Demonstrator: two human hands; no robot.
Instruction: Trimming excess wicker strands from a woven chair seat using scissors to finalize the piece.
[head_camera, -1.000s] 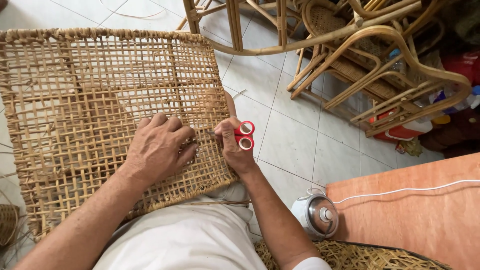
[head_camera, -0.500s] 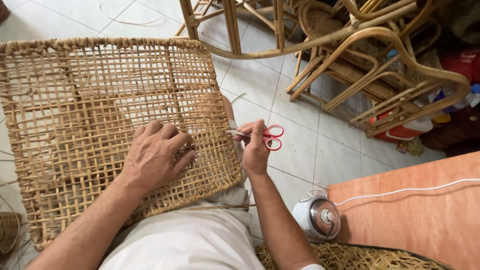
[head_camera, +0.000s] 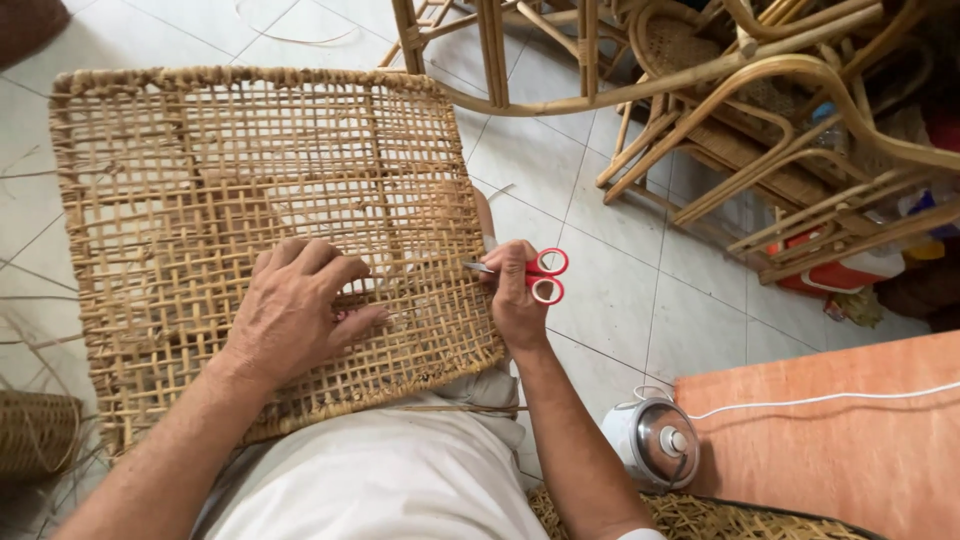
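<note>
the left hand (head_camera: 295, 310) lies flat, fingers spread, pressing on the near right part of the woven cane panel (head_camera: 240, 200), which rests across the person's lap. the right hand (head_camera: 515, 290) is closed around red-handled scissors (head_camera: 540, 275) at the panel's right edge, blades pointing left into the weave. the panel looks light and stiff but brittle, with broken gaps, so its thicker bound rim seems the safest grip. rattan chairs (head_camera: 700, 90) stand far right, a small white pot (head_camera: 655, 440) near right

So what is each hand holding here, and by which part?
The right hand holds red-handled scissors by the handle loops. The left hand grips nothing; it lies flat on the woven cane panel.
</note>
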